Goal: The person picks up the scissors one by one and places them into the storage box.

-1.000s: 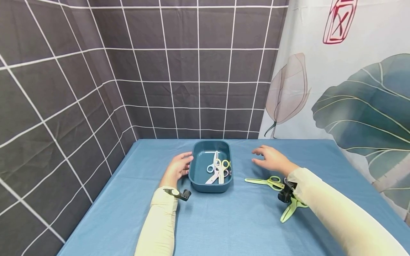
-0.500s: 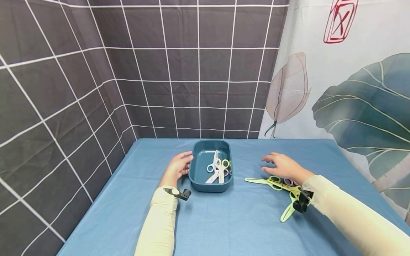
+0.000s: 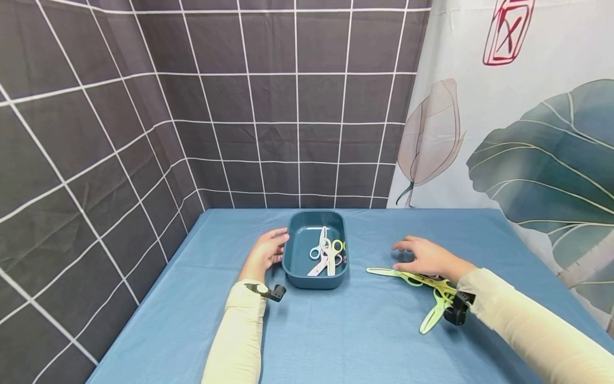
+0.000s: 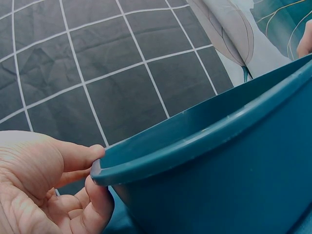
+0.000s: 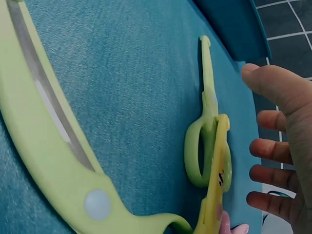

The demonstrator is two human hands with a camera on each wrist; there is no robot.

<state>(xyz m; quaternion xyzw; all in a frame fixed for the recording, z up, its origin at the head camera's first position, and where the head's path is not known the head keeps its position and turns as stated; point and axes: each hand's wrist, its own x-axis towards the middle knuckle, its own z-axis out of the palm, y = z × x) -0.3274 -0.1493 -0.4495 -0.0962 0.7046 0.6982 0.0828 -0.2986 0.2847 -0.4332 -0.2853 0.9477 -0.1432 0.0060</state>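
Observation:
My left hand (image 3: 265, 252) pinches the left rim of a dark teal plastic bin (image 3: 298, 261), thumb on the rim and fingers under it in the left wrist view. Inside lie several pale scissors (image 3: 331, 260), overlapping. On the right, my right hand (image 3: 428, 259) hovers palm down over a loose pile, its fingers spread and holding nothing. The pile has light green scissors (image 3: 382, 272) pointing left, yellow scissors (image 3: 445, 288) across their handles and a second green pair (image 3: 433, 318) nearer me. In the right wrist view a pink handle (image 5: 239, 229) shows beneath the yellow scissors.
A blue cloth (image 3: 326, 336) covers the table. Behind it hangs a dark grid-patterned curtain (image 3: 273, 144), with a white leaf-printed curtain (image 3: 446, 176) at the right. Cloth lies between the bin and the pile.
My right hand has shifted right, away from the bin, then lowered toward the scissors pile, hiding part of its handles. The left hand and bin have stayed put.

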